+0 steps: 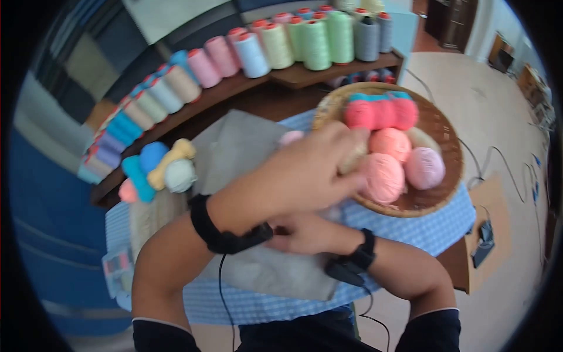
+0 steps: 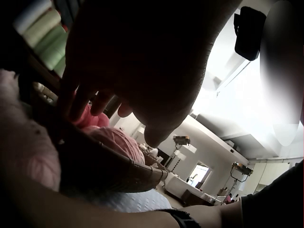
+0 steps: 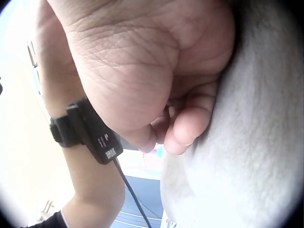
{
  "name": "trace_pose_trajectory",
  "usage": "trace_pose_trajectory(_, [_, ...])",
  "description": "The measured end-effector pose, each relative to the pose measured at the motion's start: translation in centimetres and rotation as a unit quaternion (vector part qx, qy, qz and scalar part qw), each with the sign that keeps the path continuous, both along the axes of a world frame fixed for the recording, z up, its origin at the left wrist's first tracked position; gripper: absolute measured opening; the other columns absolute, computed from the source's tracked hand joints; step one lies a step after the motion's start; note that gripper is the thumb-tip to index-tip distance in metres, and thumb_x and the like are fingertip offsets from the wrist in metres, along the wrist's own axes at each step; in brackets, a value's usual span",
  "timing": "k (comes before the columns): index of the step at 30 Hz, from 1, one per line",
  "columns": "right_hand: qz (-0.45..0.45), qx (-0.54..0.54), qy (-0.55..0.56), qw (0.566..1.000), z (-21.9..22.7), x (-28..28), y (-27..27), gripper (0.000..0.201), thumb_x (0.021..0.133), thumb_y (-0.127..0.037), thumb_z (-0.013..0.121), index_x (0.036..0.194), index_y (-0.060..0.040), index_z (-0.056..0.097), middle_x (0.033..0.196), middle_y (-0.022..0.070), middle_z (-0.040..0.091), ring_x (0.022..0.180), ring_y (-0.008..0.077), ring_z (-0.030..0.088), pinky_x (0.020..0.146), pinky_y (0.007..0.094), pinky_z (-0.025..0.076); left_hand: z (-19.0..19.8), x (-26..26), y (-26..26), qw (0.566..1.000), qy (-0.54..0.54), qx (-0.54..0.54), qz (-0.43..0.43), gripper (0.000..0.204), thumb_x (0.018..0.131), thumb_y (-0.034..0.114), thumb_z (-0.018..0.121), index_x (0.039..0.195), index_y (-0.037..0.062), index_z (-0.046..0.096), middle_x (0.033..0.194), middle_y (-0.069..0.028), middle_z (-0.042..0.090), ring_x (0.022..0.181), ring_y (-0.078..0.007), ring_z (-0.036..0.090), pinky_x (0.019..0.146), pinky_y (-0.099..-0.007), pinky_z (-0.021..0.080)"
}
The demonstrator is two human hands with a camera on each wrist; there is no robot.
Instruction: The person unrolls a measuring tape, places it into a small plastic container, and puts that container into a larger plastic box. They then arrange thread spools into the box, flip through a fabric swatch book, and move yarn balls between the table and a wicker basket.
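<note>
**Currently, the left hand (image 1: 311, 170) hangs over the near-left rim of a round brown wicker basket (image 1: 441, 126)**

Its fingers look relaxed and fairly straight, with the thumb apart; a beige patch between them is too blurred to name. Inside the basket, just right of these fingers, sit a round coral yarn ball (image 1: 384, 179) and, behind it, a smaller orange-coral ball (image 1: 390, 145). Farther right is a pale lilac-pink ball (image 1: 424, 168); beyond the fingertips lies a hot-pink yarn bundle with a turquoise top (image 1: 382, 113). A pale pink ball (image 1: 290, 137) shows partly behind the left hand, outside the basket.

Nearer the body, the right hand (image 1: 308, 233) rests against a grey plush cloth (image 1: 281, 276), its fingers loosely bent and idle. Well left of both hands, a cluster of blue, turquoise, yellow, white and pink yarn balls (image 1: 153, 157) sits on the worktop, under a blue-and-white checked cover (image 1: 446, 226). Upright pastel thread cones (image 1: 278, 47) line a brown wooden shelf (image 1: 234, 88) beyond the fingers.
</note>
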State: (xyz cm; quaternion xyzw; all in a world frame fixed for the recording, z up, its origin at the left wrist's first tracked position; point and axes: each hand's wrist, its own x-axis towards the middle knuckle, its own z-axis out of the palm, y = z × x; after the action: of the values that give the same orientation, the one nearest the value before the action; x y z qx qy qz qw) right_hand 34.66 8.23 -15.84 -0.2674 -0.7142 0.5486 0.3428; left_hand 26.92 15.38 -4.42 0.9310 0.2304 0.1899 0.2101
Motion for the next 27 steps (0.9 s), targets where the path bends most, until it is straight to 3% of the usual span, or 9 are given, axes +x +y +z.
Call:
trace_pose_trajectory(2, [0.067,-0.077,-0.069,0.992,0.3,0.0,0.5,0.021,0.092,-0.023,0.072,0.091,-0.0029,0.066,0.073,0.0039,0.065,0.069,0.0151,0.062,0.064,0.0336,0.05,0.0,-5.5,3.2,0.991,-0.052,0.097,0.073,0.053,0.091,0.021,0.068,0.136,-0.0025,0.053,0.127,-0.0203,0.059,0.112,-0.0324,0.061,0.096,-0.0382,0.05])
trace_pose_trajectory(5, [0.05,-0.115,-0.025,0.992,0.2,0.0,0.2,0.026,0.093,-0.024,0.072,0.082,-0.0033,0.062,0.063,-0.0006,0.059,0.059,0.0109,0.057,0.055,0.0313,0.046,1.3,-15.0,6.2,0.953,-0.016,0.03,0.302,0.047,0.092,0.019,0.067,0.133,-0.0009,0.055,0.125,-0.0173,0.062,0.113,-0.0252,0.061,0.097,-0.0367,0.05])
trace_pose_trajectory(7, [0.057,-0.15,-0.046,0.986,0.9,0.2,0.3,0.027,0.095,-0.025,0.071,0.082,-0.0039,0.061,0.064,-0.0014,0.058,0.057,0.0071,0.056,0.053,0.0282,0.044,-0.3,-22.6,8.2,0.928,0.082,0.13,0.338,0.049,0.09,0.019,0.07,0.133,-0.0008,0.055,0.12,-0.0171,0.062,0.108,-0.0228,0.061,0.093,-0.0352,0.05])
trace_pose_trajectory(11, [0.057,-0.162,-0.038,0.984,1.1,0.1,0.2,0.027,0.097,-0.026,0.069,0.082,-0.0044,0.062,0.063,-0.0021,0.057,0.055,0.0057,0.055,0.051,0.026,0.043,-0.6,-27.2,6.4,0.869,0.214,-0.127,0.427,0.065,0.083,0.037,0.076,0.13,-0.0026,0.058,0.127,-0.0222,0.059,0.116,-0.0319,0.059,0.096,-0.0378,0.048])
trace_pose_trajectory(12, [0.056,-0.163,-0.04,0.984,1.2,0.0,0.3,0.027,0.097,-0.026,0.069,0.082,-0.0044,0.062,0.063,-0.0021,0.057,0.055,0.0057,0.055,0.051,0.026,0.043,-2.1,-28.0,6.2,0.871,0.21,-0.091,0.435,0.069,0.079,0.043,0.078,0.128,-0.002,0.06,0.123,-0.022,0.061,0.114,-0.0318,0.06,0.096,-0.0383,0.048])
trace_pose_trajectory(17, [0.049,-0.187,-0.044,0.98,1.4,0.0,0.3,0.029,0.097,-0.028,0.069,0.08,-0.0053,0.061,0.061,-0.0022,0.056,0.053,0.0066,0.056,0.05,0.0265,0.044,-2.8,-25.5,3.3,0.928,0.187,-0.098,0.307,0.064,0.077,0.038,0.081,0.124,0.0,0.061,0.109,-0.0193,0.067,0.105,-0.0271,0.065,0.093,-0.0374,0.05])
trace_pose_trajectory(21, [0.049,-0.133,-0.029,0.989,0.6,-0.2,0.5,0.031,0.097,-0.029,0.068,0.078,-0.0053,0.06,0.059,-0.0011,0.057,0.051,0.0083,0.057,0.048,0.0273,0.044,0.3,-20.9,3.7,0.928,0.035,-0.032,0.37,0.052,0.079,0.019,0.076,0.124,0.0034,0.057,0.108,-0.0094,0.063,0.102,-0.0195,0.062,0.091,-0.0334,0.05])
trace_pose_trajectory(25, [0.049,-0.166,-0.027,0.985,0.6,-0.1,0.5,0.032,0.097,-0.03,0.068,0.077,-0.0049,0.059,0.059,-0.0008,0.057,0.048,0.0084,0.056,0.047,0.0286,0.045,3.3,-8.5,0.2,0.969,-0.141,-0.104,0.174,0.056,0.078,0.018,0.076,0.128,0.0048,0.055,0.117,-0.0083,0.059,0.109,-0.0192,0.059,0.094,-0.0349,0.049])
trace_pose_trajectory(27, [0.065,-0.171,-0.042,0.982,0.9,0.2,0.5,0.027,0.095,-0.028,0.069,0.082,-0.0051,0.063,0.061,0.0007,0.061,0.053,0.0129,0.06,0.05,0.0327,0.048,3.3,-2.8,-0.6,0.992,-0.118,0.05,0.012,0.058,0.079,0.021,0.077,0.13,0.004,0.055,0.124,-0.0126,0.056,0.114,-0.0231,0.058,0.096,-0.0356,0.048])
